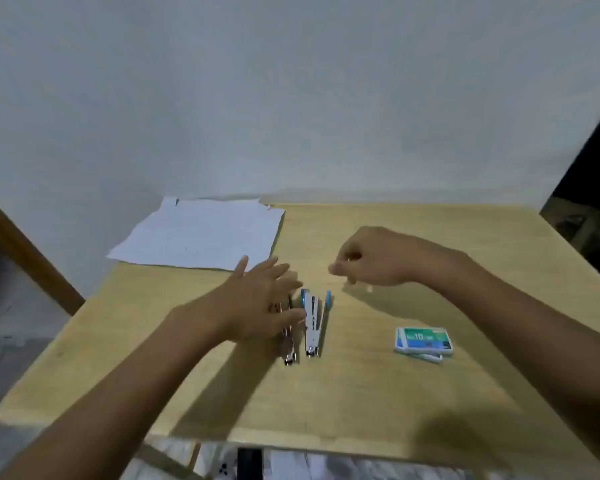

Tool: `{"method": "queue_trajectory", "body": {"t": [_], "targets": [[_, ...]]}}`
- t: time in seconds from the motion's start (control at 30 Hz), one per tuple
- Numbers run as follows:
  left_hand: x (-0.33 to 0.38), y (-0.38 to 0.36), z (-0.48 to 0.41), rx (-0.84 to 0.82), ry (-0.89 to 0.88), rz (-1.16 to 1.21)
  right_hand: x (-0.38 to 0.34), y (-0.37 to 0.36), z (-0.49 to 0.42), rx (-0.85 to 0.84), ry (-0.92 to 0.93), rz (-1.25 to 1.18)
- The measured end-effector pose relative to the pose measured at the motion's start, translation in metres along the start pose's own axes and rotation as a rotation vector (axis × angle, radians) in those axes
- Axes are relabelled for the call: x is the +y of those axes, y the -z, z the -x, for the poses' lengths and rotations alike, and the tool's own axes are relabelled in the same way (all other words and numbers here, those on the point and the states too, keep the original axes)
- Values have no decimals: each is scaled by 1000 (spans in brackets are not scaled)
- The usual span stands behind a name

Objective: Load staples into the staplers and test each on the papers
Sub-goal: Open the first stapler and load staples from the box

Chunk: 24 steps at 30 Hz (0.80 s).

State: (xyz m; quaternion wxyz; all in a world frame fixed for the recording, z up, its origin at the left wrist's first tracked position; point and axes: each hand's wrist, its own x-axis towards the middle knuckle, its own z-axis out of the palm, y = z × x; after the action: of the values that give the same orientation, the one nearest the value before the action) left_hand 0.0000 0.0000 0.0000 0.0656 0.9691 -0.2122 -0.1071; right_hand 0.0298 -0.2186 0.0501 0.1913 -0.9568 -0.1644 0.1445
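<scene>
Two staplers lie side by side mid-table. The blue and white stapler [313,322] is hinged open in a V. The metal stapler [289,344] to its left is partly hidden under my left hand [257,299], which lies flat on it with straight fingers. My right hand [374,258] hovers just right of the staplers with fingers curled, pinching what looks like a small strip of staples [369,289], blurred. A green and white staple box [423,340] lies flat to the right. White papers [201,233] lie at the table's back left corner.
The wooden table [361,393] stands against a pale wall. Its front edge is near the bottom of the view, with dark items below it. A wooden frame [25,251] runs diagonally at the left.
</scene>
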Motion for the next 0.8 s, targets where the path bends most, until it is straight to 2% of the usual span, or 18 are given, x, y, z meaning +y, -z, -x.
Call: {"method": "queue_trajectory", "body": {"t": [0.1, 0.23, 0.4, 0.5, 0.57, 0.63, 0.8], "targets": [[5, -22, 20, 36, -2, 16, -10, -33, 4, -99, -173, 89], [10, -28, 22, 125, 39, 84, -25, -62, 2, 80, -312, 10], [23, -32, 27, 265, 35, 155, -41, -76, 19, 263, -358, -90], [38, -26, 36, 454, 84, 432, -45, -74, 33, 428, -311, -316], [54, -12, 53, 569, 133, 756, -53, -71, 51, 560, -239, -435], [71, 3, 76, 609, 147, 1036, -66, -72, 74, 669, -158, -517], [97, 18, 128, 664, 84, 1203, -92, -88, 124, 840, -100, -637]]}}
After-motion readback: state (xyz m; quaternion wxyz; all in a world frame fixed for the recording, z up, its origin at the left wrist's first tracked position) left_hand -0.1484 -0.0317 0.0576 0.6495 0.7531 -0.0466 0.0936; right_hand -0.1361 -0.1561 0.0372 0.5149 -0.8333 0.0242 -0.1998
